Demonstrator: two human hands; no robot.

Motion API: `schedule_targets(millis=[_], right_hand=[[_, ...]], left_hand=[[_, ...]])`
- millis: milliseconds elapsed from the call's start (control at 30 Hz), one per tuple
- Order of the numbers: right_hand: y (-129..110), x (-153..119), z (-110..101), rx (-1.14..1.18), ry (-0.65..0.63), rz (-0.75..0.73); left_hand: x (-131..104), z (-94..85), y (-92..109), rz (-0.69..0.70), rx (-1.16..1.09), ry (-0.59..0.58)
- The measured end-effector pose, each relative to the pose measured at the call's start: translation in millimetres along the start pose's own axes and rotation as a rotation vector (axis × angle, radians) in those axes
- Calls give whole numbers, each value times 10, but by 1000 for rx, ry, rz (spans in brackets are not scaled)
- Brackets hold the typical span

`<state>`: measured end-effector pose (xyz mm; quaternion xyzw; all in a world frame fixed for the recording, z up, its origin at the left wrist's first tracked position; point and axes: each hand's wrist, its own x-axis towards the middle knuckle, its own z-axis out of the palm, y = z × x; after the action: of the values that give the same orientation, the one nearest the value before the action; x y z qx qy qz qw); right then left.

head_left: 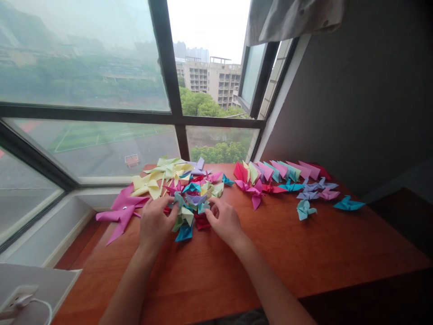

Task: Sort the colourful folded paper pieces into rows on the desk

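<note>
Folded paper origami in many colours lies heaped in front of me. My left hand (pixel 156 221) is at the heap's left side, its thumb and fingers closed around a light blue origami piece (pixel 178 198). On the other side, my right hand (pixel 225 221) pinches the edge of a pale blue origami piece (pixel 203 207). Between the hands sit a lavender piece (pixel 196 200) and a pale green piece (pixel 185 215). A blue piece (pixel 184 232) and a dark red piece (pixel 202 222) lie at the heap's near edge.
Paper pinwheels, one magenta (pixel 123 210) and one yellow (pixel 149 185), lie left of the heap. At the right stand a row of folded pieces (pixel 279 170), a magenta paper crane (pixel 256 194) and a light blue crane (pixel 305 209). Windows border the wooden table (pixel 270 257).
</note>
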<state>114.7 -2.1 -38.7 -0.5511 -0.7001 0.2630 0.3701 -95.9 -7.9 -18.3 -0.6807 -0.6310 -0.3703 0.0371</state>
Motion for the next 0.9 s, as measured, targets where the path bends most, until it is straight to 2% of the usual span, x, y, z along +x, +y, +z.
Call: schedule_targets(millis=[133, 267, 433, 533, 633, 733, 833, 900], right_hand=[[71, -18, -74, 83, 49, -16], [176, -77, -190, 123, 101, 7], [439, -218, -427, 206, 218, 89], [635, -338, -670, 246, 314, 146], [836, -480, -972, 225, 417, 193], [1038, -629, -1303, 172, 545, 237], [1255, -759, -1636, 72, 686, 291], [1420, -828, -1838, -12, 757, 311]], left_hand=[[-126, -154, -49, -53, -33, 65], [-346, -321, -124, 9, -37, 155], [-645, -395, -246, 99, -68, 38], [-712, -461, -206, 110, -70, 2], [-704, -540, -1, 120, -104, 19], [-687, -528, 329, 121, -138, 116], [-698, -370, 689, 170, -240, 158], [-713, -204, 915, 197, -322, 77]])
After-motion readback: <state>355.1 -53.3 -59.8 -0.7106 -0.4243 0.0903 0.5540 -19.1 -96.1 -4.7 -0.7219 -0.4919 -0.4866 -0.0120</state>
